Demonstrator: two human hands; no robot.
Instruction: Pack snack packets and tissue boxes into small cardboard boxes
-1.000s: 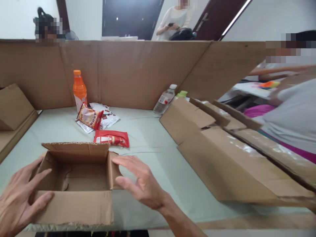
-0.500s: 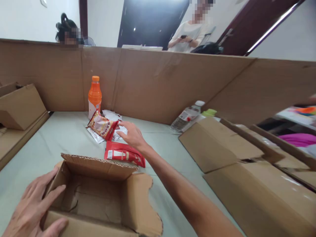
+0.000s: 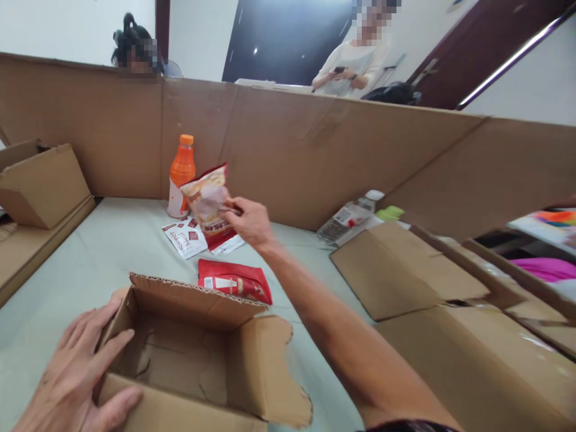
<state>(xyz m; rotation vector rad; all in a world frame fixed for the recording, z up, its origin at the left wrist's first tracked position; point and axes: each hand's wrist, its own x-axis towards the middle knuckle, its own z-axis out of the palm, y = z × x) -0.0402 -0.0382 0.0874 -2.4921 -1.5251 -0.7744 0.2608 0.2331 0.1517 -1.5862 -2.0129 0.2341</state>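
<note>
Cardboard, plain brown, forms the small box [image 3: 189,363] at the near edge, its top open; take it as the centre of the clock. Its inside shows bare walls and a floor with a dark, curved slit. One flap stands up at twelve o'clock, another spreads outward at three.

The left hand [image 3: 81,369] rests spread around the nine o'clock wall, thumb over the near flap. The right hand [image 3: 247,221] reaches toward twelve, fingers pinched narrow on the right edge of the snack bag [image 3: 207,201], which is lifted upright, its contents hidden by the wrapper.

Behind the bag, also at twelve, the orange bottle [image 3: 182,171] stands upright with orange liquid inside; whether the two touch, I cannot tell. White packets [image 3: 185,237] lie below them. Just past the box at one o'clock lies the red packet [image 3: 236,282]. Between one and two, a clear bottle [image 3: 351,217] tilts beside a green cap [image 3: 389,212]. Larger cartons [image 3: 396,273] sit at two; another carton [image 3: 47,189] sits between ten and eleven.
</note>
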